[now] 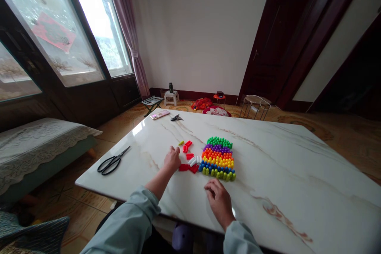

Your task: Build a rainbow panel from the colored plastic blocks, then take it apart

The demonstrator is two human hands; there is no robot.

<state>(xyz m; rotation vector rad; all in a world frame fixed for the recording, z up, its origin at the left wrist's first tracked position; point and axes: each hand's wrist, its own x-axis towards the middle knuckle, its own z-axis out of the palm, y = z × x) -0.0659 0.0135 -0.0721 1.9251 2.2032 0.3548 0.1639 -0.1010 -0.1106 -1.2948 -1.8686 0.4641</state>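
A block of small plastic beads [218,158] lies on the white marble table [297,174] in colour rows: green, purple, orange, yellow, blue, olive green. Left of it lie loose red pieces [187,146], white pieces [194,161] and one yellow piece [180,143]. My left hand [172,159] rests on the table beside the red pieces, fingers curled, touching a red piece [183,167]. My right hand [218,199] lies just in front of the bead block, fingers bent toward the nearest olive row; nothing shows in it.
Black scissors [112,162] lie near the table's left edge. A pink phone [159,114] and keys [176,118] sit at the far corner. A covered bench [35,147] stands left; stools [172,97] and a wire stool [254,105] stand on the floor beyond.
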